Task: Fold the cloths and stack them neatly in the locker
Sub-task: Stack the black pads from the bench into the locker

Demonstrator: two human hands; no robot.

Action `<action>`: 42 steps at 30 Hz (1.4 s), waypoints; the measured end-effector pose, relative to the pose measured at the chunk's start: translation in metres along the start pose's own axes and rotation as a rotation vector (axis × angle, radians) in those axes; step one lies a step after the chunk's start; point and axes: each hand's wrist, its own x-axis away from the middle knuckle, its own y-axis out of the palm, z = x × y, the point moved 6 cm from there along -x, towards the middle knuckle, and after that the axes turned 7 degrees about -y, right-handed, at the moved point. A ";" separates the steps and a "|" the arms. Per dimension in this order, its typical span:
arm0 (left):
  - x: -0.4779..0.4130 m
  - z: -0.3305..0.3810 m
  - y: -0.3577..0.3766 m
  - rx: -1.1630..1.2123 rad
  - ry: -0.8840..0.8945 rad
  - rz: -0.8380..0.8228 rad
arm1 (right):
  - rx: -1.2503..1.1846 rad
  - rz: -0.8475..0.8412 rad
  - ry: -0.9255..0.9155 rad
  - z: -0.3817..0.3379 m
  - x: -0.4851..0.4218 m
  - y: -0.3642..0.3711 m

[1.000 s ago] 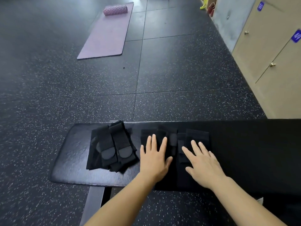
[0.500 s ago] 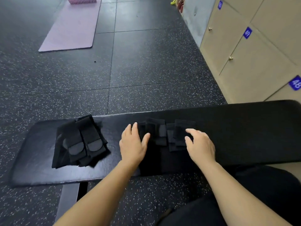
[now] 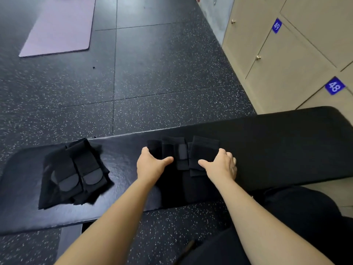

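Note:
A folded black cloth (image 3: 202,150) with strap-like layers lies on the middle of the black padded bench (image 3: 277,148). My left hand (image 3: 150,166) grips its left side, thumb laid across the top and fingers curled down over the edge. At the cloth's right side my right hand (image 3: 222,165) holds on the same way, fingers wrapped over the edge. A second pile of folded black cloths (image 3: 76,173) sits further left on the bench, apart from both hands. Beige lockers (image 3: 286,60) with shut doors stand to the right.
Blue number tags 49 (image 3: 276,25) and 48 (image 3: 334,86) mark the locker doors. A purple exercise mat (image 3: 59,25) lies on the dark speckled floor at the far left. My black-clad leg (image 3: 298,217) is at the lower right, against the bench.
Both hands went from lying flat on the cloth to curling round its left and right sides. The view swung right, bringing the lockers closer.

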 end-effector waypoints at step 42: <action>0.356 0.201 0.246 0.291 0.100 -1.198 | -0.864 0.744 0.050 0.285 0.141 -0.276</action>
